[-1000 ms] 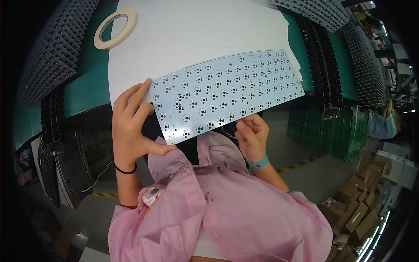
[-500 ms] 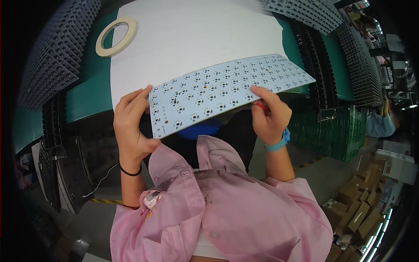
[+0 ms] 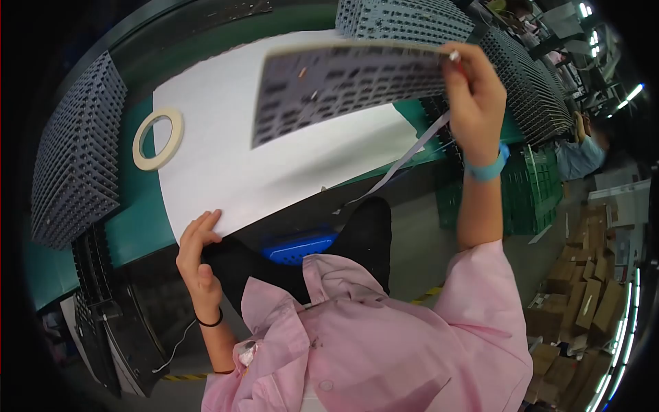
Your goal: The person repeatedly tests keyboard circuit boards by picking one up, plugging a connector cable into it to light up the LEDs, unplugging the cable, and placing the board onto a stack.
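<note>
A large circuit board [image 3: 350, 82] is up in the air over the white sheet [image 3: 226, 172], tilted and smeared by motion. My right hand [image 3: 475, 96] grips it at its right end, thumb and fingers closed. Something small and red shows between those fingers, too covered to name. Just below this hand, a pale narrow strip [image 3: 412, 151] runs down past the sheet's edge; whether it touches the hand I cannot tell. My left hand [image 3: 199, 254] is open beside the sheet's near left corner, fingers stretched out, with nothing in it. A roll of masking tape [image 3: 171, 143] lies left of the sheet.
Stacked boards stand at the left [image 3: 75, 158], the back [image 3: 405, 20] and the right of the green bench [image 3: 137, 213]. A blue stool [image 3: 298, 247] is below me. Green crates [image 3: 539, 189] and cardboard boxes [image 3: 583, 275] stand at right, with another person [image 3: 582, 154] beyond.
The board has left my left hand and swung up and away in my right hand, now showing a darker, blurred face. My left hand has dropped lower. The view has shifted.
</note>
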Motion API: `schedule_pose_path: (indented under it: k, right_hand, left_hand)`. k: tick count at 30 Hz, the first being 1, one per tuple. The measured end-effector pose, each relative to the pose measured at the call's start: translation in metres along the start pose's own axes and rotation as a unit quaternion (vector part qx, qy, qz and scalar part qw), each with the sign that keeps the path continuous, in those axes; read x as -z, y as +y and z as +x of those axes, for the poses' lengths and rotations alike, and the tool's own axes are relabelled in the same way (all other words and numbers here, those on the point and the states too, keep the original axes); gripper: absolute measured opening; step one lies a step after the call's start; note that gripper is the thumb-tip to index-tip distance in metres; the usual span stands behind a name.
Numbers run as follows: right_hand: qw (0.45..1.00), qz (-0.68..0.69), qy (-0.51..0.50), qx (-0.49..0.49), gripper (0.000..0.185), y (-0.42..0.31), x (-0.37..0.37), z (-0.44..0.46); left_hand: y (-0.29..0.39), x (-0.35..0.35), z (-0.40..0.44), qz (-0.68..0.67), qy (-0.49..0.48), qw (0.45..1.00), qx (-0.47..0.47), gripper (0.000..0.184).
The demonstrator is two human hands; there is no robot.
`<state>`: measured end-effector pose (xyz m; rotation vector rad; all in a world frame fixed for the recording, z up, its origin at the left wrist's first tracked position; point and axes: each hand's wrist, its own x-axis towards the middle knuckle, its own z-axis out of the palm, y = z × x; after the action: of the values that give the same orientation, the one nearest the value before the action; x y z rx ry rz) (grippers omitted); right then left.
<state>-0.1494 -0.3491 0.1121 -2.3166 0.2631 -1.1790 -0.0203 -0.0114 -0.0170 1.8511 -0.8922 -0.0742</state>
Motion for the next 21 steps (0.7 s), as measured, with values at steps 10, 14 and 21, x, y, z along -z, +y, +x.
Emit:
schedule_pose_path:
  k: [10, 14, 21]
  right_hand:
    - [0.996, -0.021, -0.024, -0.08, 0.019, 0.134, 0.031, 0.101]
    - [0.993, -0.029, -0.026, -0.109, 0.02, 0.18, 0.034, 0.116]
    - [0.987, -0.038, -0.035, -0.15, 0.019, 0.233, 0.02, 0.118]
  left_hand:
    - [-0.008, -0.001, -0.002, 0.002, 0.013, 1.0, -0.014, 0.072]
    - [-0.009, -0.002, 0.0, 0.005, 0.013, 1.0, -0.021, 0.069]
    - [-0.007, -0.003, 0.0, 0.006, 0.014, 1.0, -0.015, 0.065]
